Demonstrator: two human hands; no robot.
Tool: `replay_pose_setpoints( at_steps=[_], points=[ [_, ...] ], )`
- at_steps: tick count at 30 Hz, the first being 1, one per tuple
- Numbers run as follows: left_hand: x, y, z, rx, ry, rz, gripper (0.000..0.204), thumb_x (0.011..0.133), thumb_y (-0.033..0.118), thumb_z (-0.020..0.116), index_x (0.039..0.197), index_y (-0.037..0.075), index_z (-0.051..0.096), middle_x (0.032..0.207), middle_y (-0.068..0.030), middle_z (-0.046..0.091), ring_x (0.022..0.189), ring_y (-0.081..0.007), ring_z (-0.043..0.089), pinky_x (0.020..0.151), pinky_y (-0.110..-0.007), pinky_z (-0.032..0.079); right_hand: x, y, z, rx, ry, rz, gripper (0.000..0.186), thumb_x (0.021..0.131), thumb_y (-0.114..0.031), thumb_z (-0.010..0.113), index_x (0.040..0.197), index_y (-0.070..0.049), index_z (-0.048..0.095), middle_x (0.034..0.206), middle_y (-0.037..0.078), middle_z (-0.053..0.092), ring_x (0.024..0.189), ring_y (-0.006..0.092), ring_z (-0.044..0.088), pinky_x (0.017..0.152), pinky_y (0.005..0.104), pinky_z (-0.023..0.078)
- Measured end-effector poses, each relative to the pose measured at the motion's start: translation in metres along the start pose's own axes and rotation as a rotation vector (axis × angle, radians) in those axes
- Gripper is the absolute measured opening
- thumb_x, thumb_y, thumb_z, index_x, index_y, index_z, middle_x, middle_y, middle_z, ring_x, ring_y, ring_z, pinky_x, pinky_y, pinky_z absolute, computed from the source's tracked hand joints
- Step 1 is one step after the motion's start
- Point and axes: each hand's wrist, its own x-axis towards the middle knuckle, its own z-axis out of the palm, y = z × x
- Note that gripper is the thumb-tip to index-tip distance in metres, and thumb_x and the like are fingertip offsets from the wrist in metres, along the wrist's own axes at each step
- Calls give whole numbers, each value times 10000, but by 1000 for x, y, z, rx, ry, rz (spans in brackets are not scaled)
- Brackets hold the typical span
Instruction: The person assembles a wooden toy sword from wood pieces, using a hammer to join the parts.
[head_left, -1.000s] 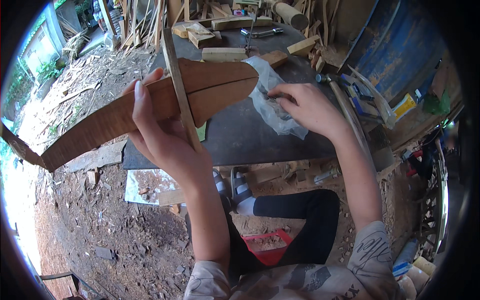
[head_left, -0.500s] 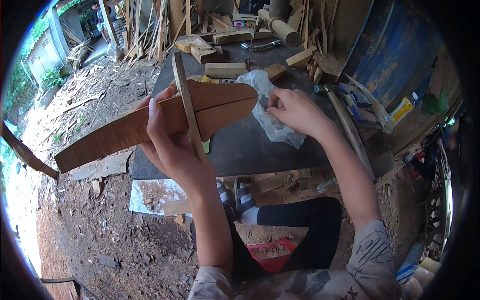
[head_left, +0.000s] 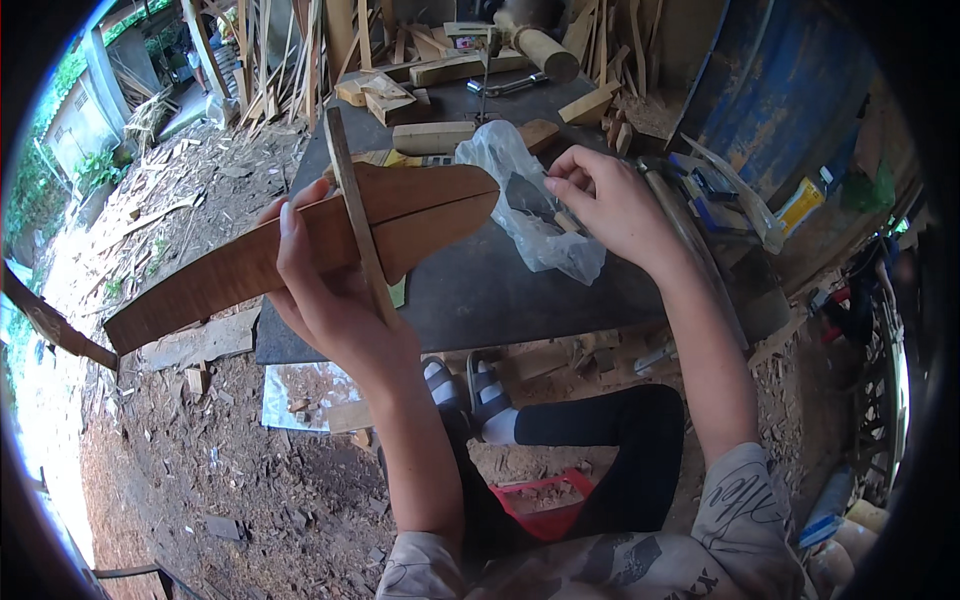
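Note:
My left hand [head_left: 330, 300] is closed round a long, curved brown wooden piece [head_left: 195, 272], broad and rounded at its right end, where a dark line runs lengthwise. A narrow wooden strip [head_left: 357, 205] stands crosswise against this piece, its lower end by my left palm. To the right, above a crumpled clear plastic bag [head_left: 490, 155], my right hand [head_left: 605, 205] has thumb and forefinger pinched together. Something tiny and dark seems to show at those fingertips, too small to name. The bag lies spread on the dark tabletop [head_left: 480, 310], with dark bits inside.
Wood blocks [head_left: 433, 138], a wrench-like metal tool [head_left: 508, 85] and a round wooden mallet [head_left: 540, 50] lie toward the table's far side. A long-handled hammer [head_left: 690, 235] rests at the right, near a yellow box [head_left: 803, 208]. Wood chips cover the ground.
My right hand has lifted off the plastic bag, its fingertips now a little higher and still pinched. The wooden piece stays in my left hand, and the view has shifted slightly.

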Motion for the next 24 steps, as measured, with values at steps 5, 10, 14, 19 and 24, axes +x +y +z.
replay_pose_setpoints(
  at_steps=[5, 10, 14, 19, 24],
  points=[
    [0, -4, -2, 44, -1, 12, 473, 1025, 378, 578, 1354, 39, 544, 1278, -148, 661, 1123, -232, 690, 905, -423, 639, -6, -3, 1, 23, -9, 4, 228, 989, -217, 677, 1077, -8, 701, 924, 124, 756, 839, 244, 736, 779, 385, 556],
    [0, -6, 1, 58, 1, 22, 471, 1024, 377, 575, 1334, 22, 559, 1264, -146, 667, 1088, -228, 704, 867, -416, 654, -4, 4, -3, 101, -70, 0, 206, 981, -189, 677, 1081, -9, 692, 949, 120, 761, 873, 255, 742, 795, 380, 562],
    [1, -6, 0, 54, -5, 13, 460, 1022, 377, 574, 1297, 8, 582, 1245, -146, 674, 1060, -222, 715, 834, -407, 665, -9, -4, -6, 74, -3, 1, 195, 953, -204, 709, 1046, -32, 701, 911, 112, 754, 892, 269, 736, 887, 411, 530],
    [1, -4, 0, 41, -2, 6, 452, 1019, 376, 580, 1284, 10, 593, 1232, -143, 674, 1065, -222, 712, 837, -410, 666, -15, -10, 4, -346, -101, -18, 268, 911, -323, 755, 991, -69, 730, 992, 110, 739, 1015, 277, 702, 1064, 449, 361],
    [0, 1, 0, 21, -6, 0, 449, 1017, 368, 586, 1298, 19, 588, 1231, -136, 672, 1057, -217, 707, 866, -404, 653, -10, -12, 8, -273, -227, 54, 308, 910, -344, 753, 981, -44, 760, 1047, 122, 738, 1040, 281, 696, 1032, 424, 359]
  ],
)
